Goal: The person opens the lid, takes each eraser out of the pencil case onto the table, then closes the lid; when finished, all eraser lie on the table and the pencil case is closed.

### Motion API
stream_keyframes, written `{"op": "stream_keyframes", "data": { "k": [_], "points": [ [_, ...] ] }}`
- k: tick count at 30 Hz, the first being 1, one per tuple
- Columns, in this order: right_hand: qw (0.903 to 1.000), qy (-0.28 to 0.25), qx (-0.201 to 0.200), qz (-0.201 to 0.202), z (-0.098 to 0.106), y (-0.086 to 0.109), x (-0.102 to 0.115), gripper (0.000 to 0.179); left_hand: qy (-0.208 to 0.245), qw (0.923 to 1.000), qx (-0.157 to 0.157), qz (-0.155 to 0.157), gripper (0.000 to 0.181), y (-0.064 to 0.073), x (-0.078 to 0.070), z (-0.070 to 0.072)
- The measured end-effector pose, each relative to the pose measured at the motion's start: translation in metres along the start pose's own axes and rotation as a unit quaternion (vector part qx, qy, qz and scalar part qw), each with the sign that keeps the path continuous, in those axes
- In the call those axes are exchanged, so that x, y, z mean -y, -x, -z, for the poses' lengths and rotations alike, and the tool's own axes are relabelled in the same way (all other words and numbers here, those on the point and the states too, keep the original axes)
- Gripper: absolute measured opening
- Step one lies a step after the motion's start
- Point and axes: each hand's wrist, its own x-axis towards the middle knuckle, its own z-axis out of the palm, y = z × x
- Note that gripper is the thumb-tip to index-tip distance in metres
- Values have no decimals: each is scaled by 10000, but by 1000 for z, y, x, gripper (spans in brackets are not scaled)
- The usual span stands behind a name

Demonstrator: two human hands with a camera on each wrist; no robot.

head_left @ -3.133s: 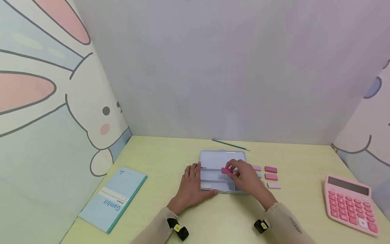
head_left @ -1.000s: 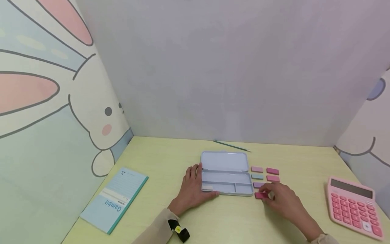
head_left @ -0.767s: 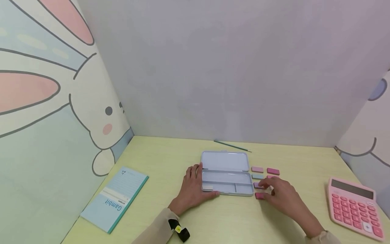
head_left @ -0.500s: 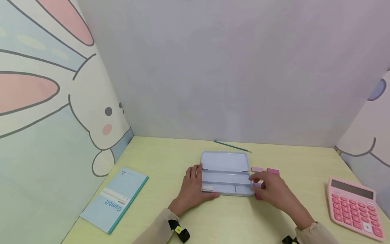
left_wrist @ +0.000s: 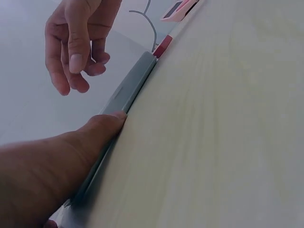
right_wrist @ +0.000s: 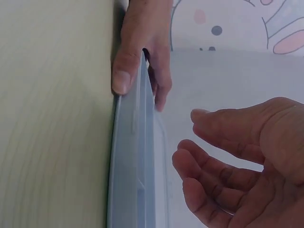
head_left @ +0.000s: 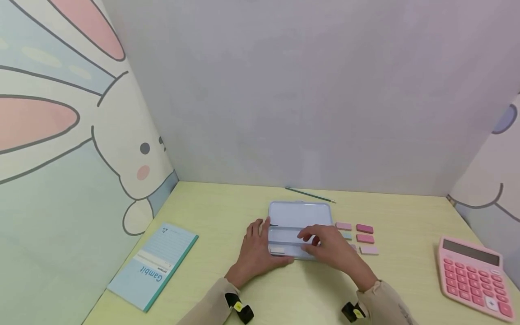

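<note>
A pale blue flat pencil case lies with its lid folded back and its compartments facing up. My left hand holds its left end, thumb along the front edge and fingers at the side. In the near left compartment sits a small white block. My right hand hovers over the case's right part, fingers loosely bent; the right wrist view shows nothing between fingers and thumb. Right of the case lie small coloured blocks, including a magenta block. A crimson block stands past the case's far end in the left wrist view.
Behind the case a dark green pencil lies near the back wall. A light blue notebook is at the left and a pink calculator at the right. Pink and pale lilac blocks lie among the others.
My right hand held a crimson block over the case, put it down on the table at the case's right, released it and came back left over the case. My left hand stays put.
</note>
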Motion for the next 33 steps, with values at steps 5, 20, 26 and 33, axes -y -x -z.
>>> {"op": "stream_keyframes", "data": {
  "k": [5, 20, 26, 33],
  "points": [
    [9997, -112, 193, 90, -16, -15, 4, 17, -107, 9998, -90, 108, 134, 0, 1, -1],
    [9985, 363, 380, -179, -53, -36, 16, 14, -244, 9992, -313, 91, 127, 1, 2, -5],
    [9977, 491, 259, -378, -57, -38, 20, 10, -244, 9992, -305, 102, 128, 1, 1, -4],
    [9950, 531, 458, -715, -55, -43, 23, 10, -285, 9993, -194, 158, 130, 1, 0, -1]
  ]
}}
